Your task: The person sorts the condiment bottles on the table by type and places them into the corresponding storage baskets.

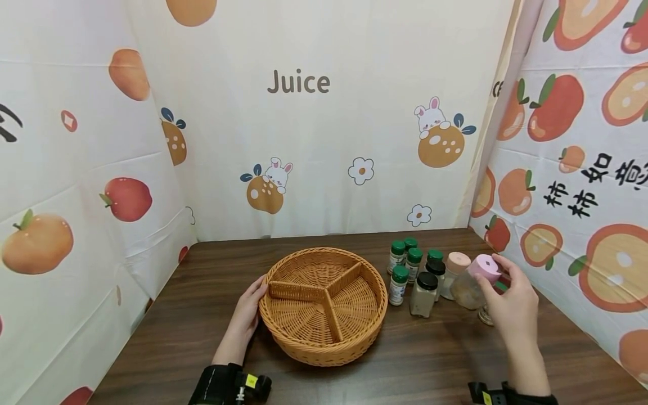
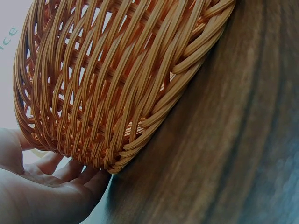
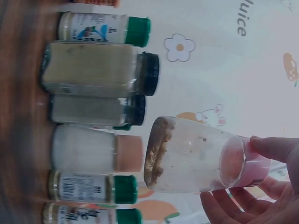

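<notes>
A round wicker basket (image 1: 304,354) with three compartments sits on the table, and no items show inside it. My left hand (image 1: 246,308) grips its left side at the rim; the left wrist view shows fingers (image 2: 70,172) against the woven wall (image 2: 103,84). My right hand (image 1: 518,301) pinches the pink lid (image 3: 254,163) of a clear seasoning jar (image 3: 191,151) between thumb and fingers. This jar is tilted and raised off the table, with a little brown, clumpy matter at its bottom.
Right of the basket stand several green-capped seasoning bottles (image 1: 398,287), two black-capped jars (image 1: 423,298) and a peach-capped jar (image 1: 457,265). Another bottle (image 1: 484,316) is partly hidden behind my right hand. Fruit-printed cloth (image 1: 324,129) hangs around the wooden table (image 1: 172,337).
</notes>
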A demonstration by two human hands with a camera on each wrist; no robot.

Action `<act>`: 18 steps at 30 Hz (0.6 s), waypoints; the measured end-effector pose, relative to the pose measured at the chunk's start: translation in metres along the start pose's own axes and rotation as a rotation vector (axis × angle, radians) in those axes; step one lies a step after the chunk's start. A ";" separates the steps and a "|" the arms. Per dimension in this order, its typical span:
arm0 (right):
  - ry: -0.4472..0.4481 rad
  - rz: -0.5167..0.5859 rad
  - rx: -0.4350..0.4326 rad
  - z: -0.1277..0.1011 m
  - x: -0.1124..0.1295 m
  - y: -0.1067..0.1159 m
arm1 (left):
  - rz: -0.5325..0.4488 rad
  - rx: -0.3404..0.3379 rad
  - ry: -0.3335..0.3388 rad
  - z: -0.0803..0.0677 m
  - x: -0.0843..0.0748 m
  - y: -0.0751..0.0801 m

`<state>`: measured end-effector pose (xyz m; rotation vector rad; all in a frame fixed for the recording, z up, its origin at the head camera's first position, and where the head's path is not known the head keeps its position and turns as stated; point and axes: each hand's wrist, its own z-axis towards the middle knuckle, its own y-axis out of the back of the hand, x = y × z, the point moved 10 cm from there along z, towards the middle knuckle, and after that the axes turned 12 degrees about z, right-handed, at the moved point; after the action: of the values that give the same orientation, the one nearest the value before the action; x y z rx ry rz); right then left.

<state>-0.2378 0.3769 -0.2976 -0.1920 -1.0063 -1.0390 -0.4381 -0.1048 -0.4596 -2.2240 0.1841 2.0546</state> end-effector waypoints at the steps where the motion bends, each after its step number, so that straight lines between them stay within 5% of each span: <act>1: 0.001 0.007 -0.004 0.000 0.003 0.002 | 0.000 -0.003 0.002 0.000 0.000 0.000; 18: 0.064 0.132 -0.048 -0.010 0.047 0.010 | -0.005 0.000 0.002 -0.001 0.000 -0.001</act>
<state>-0.2184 0.3471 -0.2642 -0.2598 -0.8999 -0.9437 -0.4373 -0.1041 -0.4591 -2.2244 0.1782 2.0494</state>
